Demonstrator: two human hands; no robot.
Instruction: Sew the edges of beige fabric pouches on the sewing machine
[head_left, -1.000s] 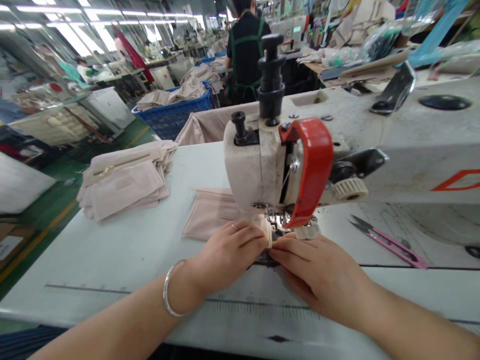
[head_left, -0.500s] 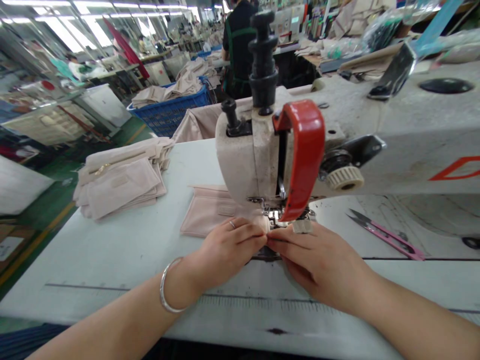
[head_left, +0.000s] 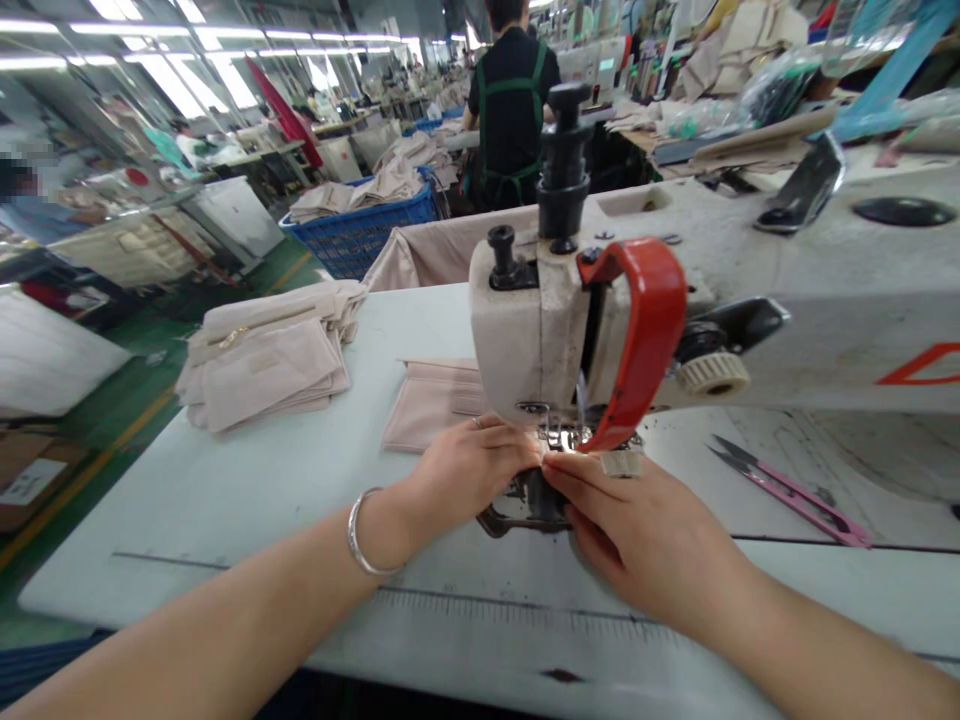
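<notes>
A pale pink fabric panel [head_left: 427,405] with a small stitched-on label lies flat on the table, its right end under the head of the sewing machine [head_left: 517,340]. My left hand [head_left: 469,465], with a ring and a silver bangle, has its fingers pressed together on the panel's near edge beside the presser foot. Opposite it, my right hand [head_left: 645,515] keeps its fingertips together at the same edge, just in front of the foot. Their fingertips almost meet. My fingers and the machine head hide the edge at the needle.
A red guard [head_left: 656,330] curves down over the needle area. Pink thread snips [head_left: 802,500] lie right of my right hand. Folded fabric pieces [head_left: 270,365] are stacked at the table's left. Beyond stand a blue basket [head_left: 367,225] of fabric and a person in an apron [head_left: 514,110].
The fabric panel has slid away from me past the presser foot, and more of the metal plate in front shows. Both hands stay at its near edge. The whole view has shifted slightly.
</notes>
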